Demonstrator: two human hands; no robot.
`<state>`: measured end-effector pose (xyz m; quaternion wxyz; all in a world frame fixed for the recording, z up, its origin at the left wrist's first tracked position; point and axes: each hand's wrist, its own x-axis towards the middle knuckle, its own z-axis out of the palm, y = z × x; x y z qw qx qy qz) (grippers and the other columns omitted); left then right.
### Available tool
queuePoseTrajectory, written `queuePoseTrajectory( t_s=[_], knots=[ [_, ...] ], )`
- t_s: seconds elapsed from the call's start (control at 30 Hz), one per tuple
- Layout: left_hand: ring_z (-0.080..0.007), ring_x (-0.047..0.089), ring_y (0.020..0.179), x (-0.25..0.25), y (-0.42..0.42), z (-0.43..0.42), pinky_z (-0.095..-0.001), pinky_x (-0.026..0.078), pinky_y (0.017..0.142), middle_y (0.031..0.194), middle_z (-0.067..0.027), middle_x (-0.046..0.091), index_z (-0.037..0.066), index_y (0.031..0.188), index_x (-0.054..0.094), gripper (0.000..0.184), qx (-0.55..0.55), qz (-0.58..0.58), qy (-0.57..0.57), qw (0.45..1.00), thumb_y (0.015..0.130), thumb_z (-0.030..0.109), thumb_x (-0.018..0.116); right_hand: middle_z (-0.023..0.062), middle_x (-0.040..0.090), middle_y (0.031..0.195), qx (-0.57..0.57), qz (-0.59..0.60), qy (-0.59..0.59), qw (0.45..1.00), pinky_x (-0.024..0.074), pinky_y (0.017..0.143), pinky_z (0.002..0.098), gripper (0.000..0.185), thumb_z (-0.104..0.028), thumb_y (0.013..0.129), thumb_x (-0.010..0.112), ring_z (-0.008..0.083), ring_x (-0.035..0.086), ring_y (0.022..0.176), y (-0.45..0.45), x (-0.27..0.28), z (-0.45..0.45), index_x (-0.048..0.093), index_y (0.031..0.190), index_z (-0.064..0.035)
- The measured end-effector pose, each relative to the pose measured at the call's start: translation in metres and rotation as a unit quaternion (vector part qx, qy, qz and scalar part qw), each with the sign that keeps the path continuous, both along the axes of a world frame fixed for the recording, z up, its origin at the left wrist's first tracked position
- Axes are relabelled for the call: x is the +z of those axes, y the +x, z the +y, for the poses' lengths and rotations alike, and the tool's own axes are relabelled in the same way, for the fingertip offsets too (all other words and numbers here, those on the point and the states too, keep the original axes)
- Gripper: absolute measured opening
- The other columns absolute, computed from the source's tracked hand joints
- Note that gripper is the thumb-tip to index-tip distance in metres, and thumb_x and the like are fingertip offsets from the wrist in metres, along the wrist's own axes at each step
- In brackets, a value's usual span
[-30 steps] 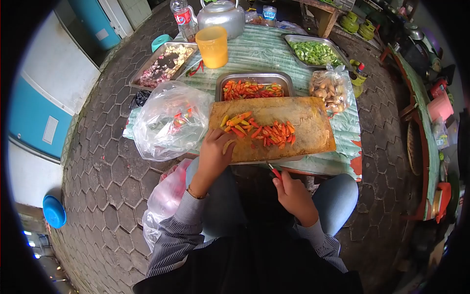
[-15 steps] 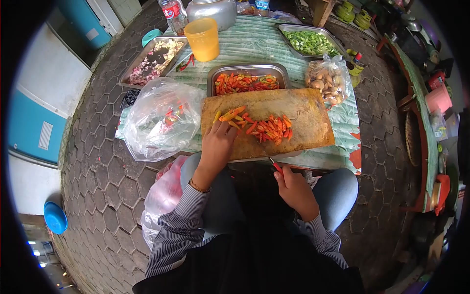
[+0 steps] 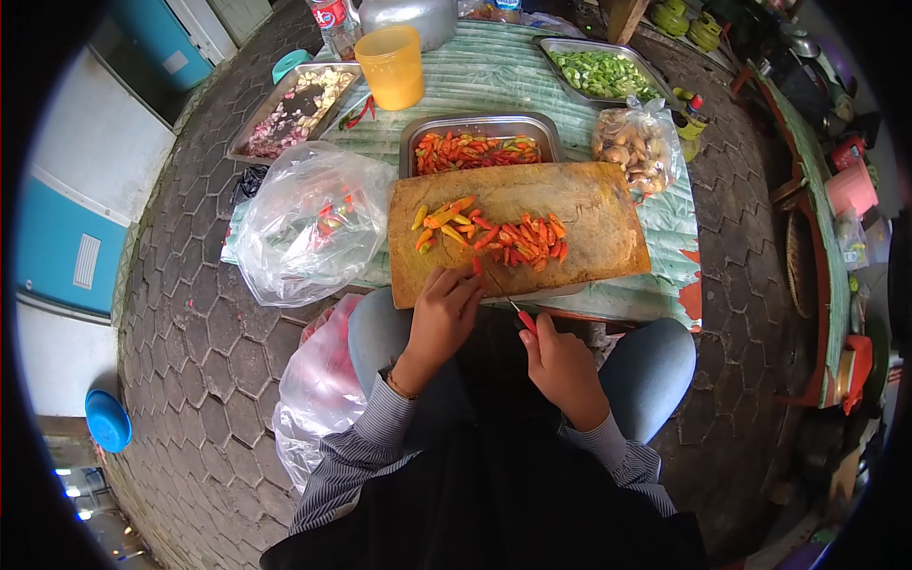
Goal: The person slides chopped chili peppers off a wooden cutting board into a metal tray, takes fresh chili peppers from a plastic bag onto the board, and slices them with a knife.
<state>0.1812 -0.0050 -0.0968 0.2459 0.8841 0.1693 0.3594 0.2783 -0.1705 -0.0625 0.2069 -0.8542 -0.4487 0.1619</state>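
Note:
A worn wooden board [image 3: 598,228] lies across the near side of a metal tray of chilies [image 3: 475,152]. On the board are yellow-orange chilies [image 3: 443,217] at the left and a heap of red chilies [image 3: 534,239] near the middle. My left hand [image 3: 445,313] is at the board's near edge, its fingertips pinched on a red chili [image 3: 478,268]. My right hand [image 3: 564,366] is closed round the red handle of a small knife [image 3: 524,318], whose blade points up and left toward the board's edge.
Left of the board sits a clear plastic bag [image 3: 313,223]. Beyond are an orange container [image 3: 390,71], a tray of chopped onions [image 3: 294,112] and a kettle [image 3: 408,19]. A tray of green slices [image 3: 608,74] and a bag of mushrooms [image 3: 635,152] stand at the right.
My left hand has moved from the yellow-orange chilies right and toward the near edge, and now pinches a red chili. The knife has shifted slightly left, closer to it.

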Motion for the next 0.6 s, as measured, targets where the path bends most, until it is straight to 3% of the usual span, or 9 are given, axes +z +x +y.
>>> queuePoseTrajectory(
  t_s=[0.2, 0.5, 0.6],
  knots=[
    [-0.0285, 0.057, 0.077, -0.001, 0.002, 0.002, -0.0366, 0.048, 0.068, 0.088, -0.0112, 0.063, -0.002, 0.091, 0.068, 0.015, -0.005, -0.009, -0.056, 0.998, 0.076, 0.000, 0.068, 0.0182, 0.058, 0.056, 0.002, -0.039, -0.008, 0.999, 0.0484, 0.046, 0.0474, 0.026, -0.030, 0.096, 0.046, 0.0390, 0.061, 0.053, 0.000, -0.004, 0.008, 0.045, 0.088, -0.0057],
    [-0.0278, 0.061, 0.075, -0.008, 0.003, 0.007, -0.0345, 0.049, 0.066, 0.084, -0.0126, 0.065, 0.000, 0.089, 0.070, 0.015, 0.002, -0.017, -0.089, 0.996, 0.074, -0.002, 0.070, 0.0222, 0.061, 0.066, 0.003, 0.056, -0.073, 0.996, 0.0498, 0.057, 0.0524, 0.028, -0.030, 0.097, 0.045, 0.0431, 0.063, 0.065, 0.000, 0.009, 0.021, 0.046, 0.091, -0.0024],
    [-0.0278, 0.062, 0.075, -0.009, 0.003, 0.007, -0.0341, 0.049, 0.066, 0.083, -0.0126, 0.065, 0.000, 0.088, 0.070, 0.014, -0.004, -0.032, -0.078, 0.996, 0.074, -0.002, 0.069, 0.0258, 0.060, 0.068, -0.017, 0.084, -0.071, 0.994, 0.0461, 0.060, 0.0559, 0.027, -0.027, 0.097, 0.045, 0.0467, 0.060, 0.069, -0.004, 0.008, 0.024, 0.047, 0.090, 0.0000]
  ],
)
